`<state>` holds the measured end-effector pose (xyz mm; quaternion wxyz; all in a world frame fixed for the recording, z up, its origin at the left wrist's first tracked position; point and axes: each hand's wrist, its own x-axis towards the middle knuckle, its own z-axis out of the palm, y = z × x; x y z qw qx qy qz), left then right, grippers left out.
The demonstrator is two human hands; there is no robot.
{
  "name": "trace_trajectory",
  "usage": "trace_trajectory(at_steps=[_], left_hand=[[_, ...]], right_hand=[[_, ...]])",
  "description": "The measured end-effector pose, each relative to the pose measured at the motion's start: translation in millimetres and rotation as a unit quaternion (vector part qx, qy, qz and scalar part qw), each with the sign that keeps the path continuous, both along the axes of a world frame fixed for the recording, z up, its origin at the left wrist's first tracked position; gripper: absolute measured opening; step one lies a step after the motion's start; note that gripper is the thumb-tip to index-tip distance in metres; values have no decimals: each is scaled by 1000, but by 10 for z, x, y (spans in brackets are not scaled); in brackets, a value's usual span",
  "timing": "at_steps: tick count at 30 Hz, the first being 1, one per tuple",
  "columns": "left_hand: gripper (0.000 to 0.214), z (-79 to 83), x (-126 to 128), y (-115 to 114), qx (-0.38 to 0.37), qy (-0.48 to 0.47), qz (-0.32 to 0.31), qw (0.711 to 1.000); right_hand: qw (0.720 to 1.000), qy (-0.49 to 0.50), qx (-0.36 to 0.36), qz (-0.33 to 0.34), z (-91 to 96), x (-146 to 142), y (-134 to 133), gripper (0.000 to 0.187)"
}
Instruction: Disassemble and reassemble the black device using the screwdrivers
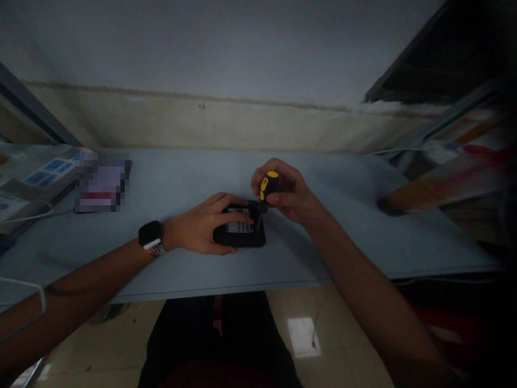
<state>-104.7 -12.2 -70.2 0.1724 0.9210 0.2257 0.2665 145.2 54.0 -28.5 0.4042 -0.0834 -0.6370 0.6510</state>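
Note:
A black, rounded box-shaped device (242,240) with a pale printed label lies on the light blue table. My left hand (205,223) rests over its left part, fingers wrapped across the top and thumb along the near side. In my right hand (288,188) is a short yellow and black screwdriver (269,186), pinched by the handle between thumb and fingers. Its shaft slants down to the right part of the device. Whether the tip touches a screw is too small and dark to tell.
A phone (103,186) lies at the table's left, beside stacked boxes (44,180) and a white cable. Toward the right, a long orange and pink wrapped object (436,180) with a dark end lies on the table (181,172). A wall (226,124) stands behind.

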Motion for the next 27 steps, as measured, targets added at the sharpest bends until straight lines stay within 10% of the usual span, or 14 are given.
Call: trace_trajectory(at_steps=[15, 27], left_hand=[[69, -2, -6, 6, 14, 6, -2, 1000], [65, 38, 8, -4, 7, 13, 0, 1000]], right_hand=[[983, 14, 68, 169, 207, 100, -147, 33], [990, 3, 47, 132, 264, 114, -219, 42]])
